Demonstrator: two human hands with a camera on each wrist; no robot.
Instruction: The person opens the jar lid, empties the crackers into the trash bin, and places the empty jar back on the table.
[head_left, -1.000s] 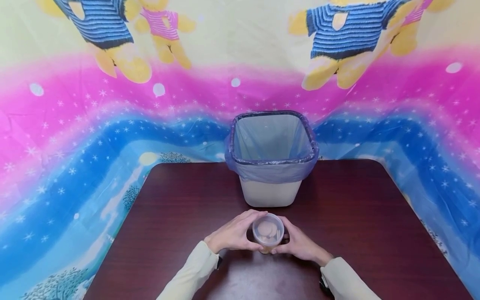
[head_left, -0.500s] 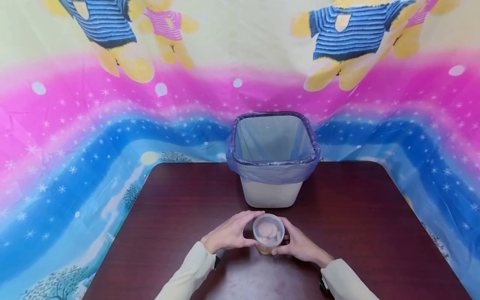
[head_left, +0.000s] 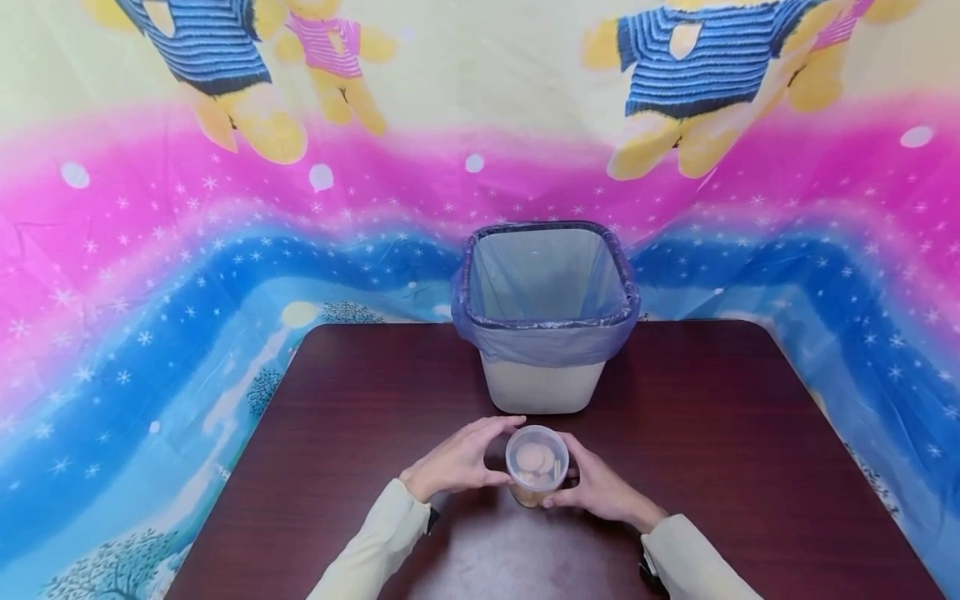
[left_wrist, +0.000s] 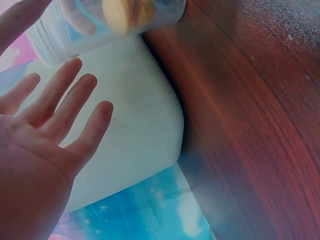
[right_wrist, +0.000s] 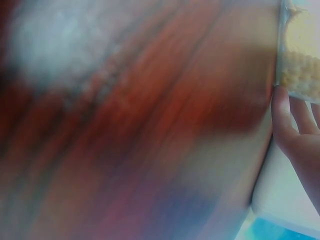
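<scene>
A clear plastic jar (head_left: pixel 537 463) of round biscuits stands upright at the middle of the table, its translucent lid on top. My right hand (head_left: pixel 603 490) holds it from the right side, thumb at the front and fingers reaching behind. On the other side my left hand (head_left: pixel 457 460) is spread beside the jar, thumb and fingertips close to its wall. The left wrist view shows the left fingers (left_wrist: pixel 75 102) straight and apart below the jar (left_wrist: pixel 125 17). In the right wrist view, the right fingers (right_wrist: pixel 285 117) are at the jar (right_wrist: pixel 302 55), mostly cut off by the frame.
Directly behind the jar stands a white bin (head_left: pixel 542 387) lined with a thin purplish bag (head_left: pixel 547 343) folded over its rim. The dark red-brown table (head_left: pixel 360 392) has rounded far corners. A patterned cloth backdrop (head_left: pixel 390 200) hangs around it.
My left hand has loosened from the jar and shifted slightly left, its thumb and fingers drawing away. The right hand and the jar stay nearly where they were.
</scene>
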